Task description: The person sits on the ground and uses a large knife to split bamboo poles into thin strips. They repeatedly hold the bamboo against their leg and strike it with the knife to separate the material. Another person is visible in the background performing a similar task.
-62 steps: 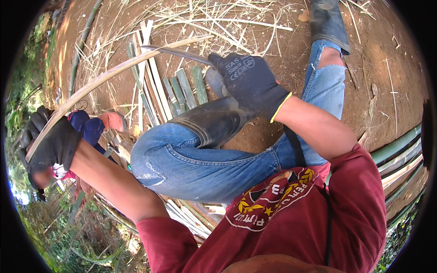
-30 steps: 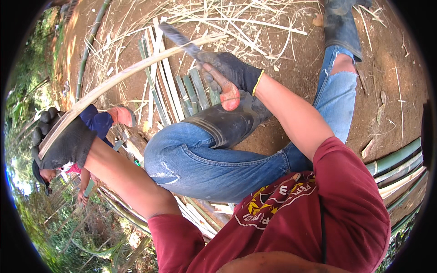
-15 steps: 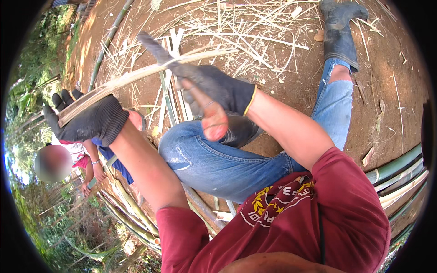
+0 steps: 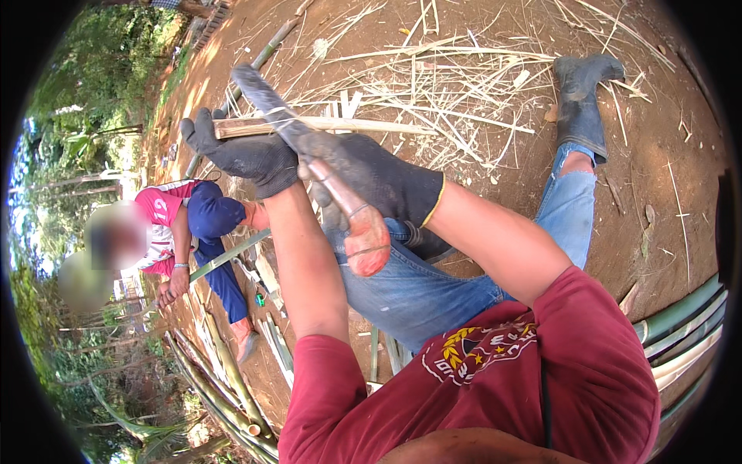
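Observation:
A pale split bamboo strip (image 4: 363,124) lies nearly level across both my dark-gloved hands, with thin slivers along it. My left hand (image 4: 251,161) holds its left end between thumb and fingers. My right hand (image 4: 379,170) is wrapped round the handle of a machete (image 4: 267,97). The dark blade points up and left, crossing the strip just beside my left hand. Below my right fist the brown handle ends in a thick reddish-orange knob. Whether my right fingers also press on the strip cannot be made out.
Loose bamboo shavings (image 4: 456,93) litter the brown dirt ahead. A co-worker (image 4: 166,224) crouches at left, hands on a long green bamboo piece (image 4: 232,254). Bamboo poles (image 4: 224,379) lie at lower left, more split lengths (image 4: 684,309) at right. My booted leg (image 4: 580,108) stretches out at right.
My left hand has moved right, closer to the right hand, and the strip has swung from slanting to nearly level. The machete and right hand have shifted slightly down. More of the co-worker shows.

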Demonstrator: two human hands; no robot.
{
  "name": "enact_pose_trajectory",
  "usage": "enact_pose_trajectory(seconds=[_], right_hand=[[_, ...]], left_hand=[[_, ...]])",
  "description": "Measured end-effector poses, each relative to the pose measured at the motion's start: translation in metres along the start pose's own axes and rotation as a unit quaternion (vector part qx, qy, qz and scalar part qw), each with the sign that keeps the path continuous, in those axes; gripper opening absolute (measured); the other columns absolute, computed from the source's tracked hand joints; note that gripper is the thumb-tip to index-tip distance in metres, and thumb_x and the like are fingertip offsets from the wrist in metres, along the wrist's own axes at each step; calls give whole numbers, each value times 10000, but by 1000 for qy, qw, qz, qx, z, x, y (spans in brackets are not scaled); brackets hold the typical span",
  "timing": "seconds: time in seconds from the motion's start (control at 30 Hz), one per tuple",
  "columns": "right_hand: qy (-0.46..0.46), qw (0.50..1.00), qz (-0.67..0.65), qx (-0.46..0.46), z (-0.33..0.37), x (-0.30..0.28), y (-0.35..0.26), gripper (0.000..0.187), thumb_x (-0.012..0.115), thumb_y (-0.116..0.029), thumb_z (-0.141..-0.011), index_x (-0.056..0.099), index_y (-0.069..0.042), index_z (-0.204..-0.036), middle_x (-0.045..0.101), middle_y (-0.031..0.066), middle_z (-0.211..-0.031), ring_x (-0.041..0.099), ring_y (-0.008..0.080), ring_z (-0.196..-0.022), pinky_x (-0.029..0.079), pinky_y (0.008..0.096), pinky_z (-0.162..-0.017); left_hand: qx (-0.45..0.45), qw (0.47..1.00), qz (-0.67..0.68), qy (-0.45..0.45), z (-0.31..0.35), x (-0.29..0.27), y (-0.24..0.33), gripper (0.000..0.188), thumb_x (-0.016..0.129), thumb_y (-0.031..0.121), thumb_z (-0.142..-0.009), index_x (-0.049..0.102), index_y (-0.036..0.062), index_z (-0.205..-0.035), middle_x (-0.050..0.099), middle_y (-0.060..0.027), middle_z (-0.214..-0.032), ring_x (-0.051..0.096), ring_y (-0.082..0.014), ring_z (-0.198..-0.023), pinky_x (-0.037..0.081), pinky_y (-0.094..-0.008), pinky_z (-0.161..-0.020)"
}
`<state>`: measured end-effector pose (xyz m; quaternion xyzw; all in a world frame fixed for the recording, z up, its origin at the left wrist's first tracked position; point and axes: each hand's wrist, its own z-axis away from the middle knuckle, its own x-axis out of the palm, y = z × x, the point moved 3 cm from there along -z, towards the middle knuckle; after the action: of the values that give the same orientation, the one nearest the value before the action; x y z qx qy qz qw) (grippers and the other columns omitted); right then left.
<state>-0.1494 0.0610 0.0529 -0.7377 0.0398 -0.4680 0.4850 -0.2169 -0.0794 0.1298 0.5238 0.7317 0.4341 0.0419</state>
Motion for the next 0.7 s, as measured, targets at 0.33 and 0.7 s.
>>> enact_pose_trajectory(seconds=[0.33,0.7], right_hand=[[-19,983,-183,-29,4,56,-56,372,556,-390,-995,550,-28,-1079,595,42,-777,612,150,-598,544,306,-510],[-26,957,-137,-253,41,-44,-142,389,515,-382,-1012,551,-21,-1154,542,-11,-723,539,87,-551,471,215,-486]], left_hand=[[6,1000,1,-9,19,14,-14,332,543,340,-934,543,61,-1115,487,-53,-1021,493,-213,-986,398,-366,-902],[-137,984,91,-63,-9,39,-21,429,495,459,-946,577,55,-829,393,-29,-607,482,-210,-608,432,-334,-617]])
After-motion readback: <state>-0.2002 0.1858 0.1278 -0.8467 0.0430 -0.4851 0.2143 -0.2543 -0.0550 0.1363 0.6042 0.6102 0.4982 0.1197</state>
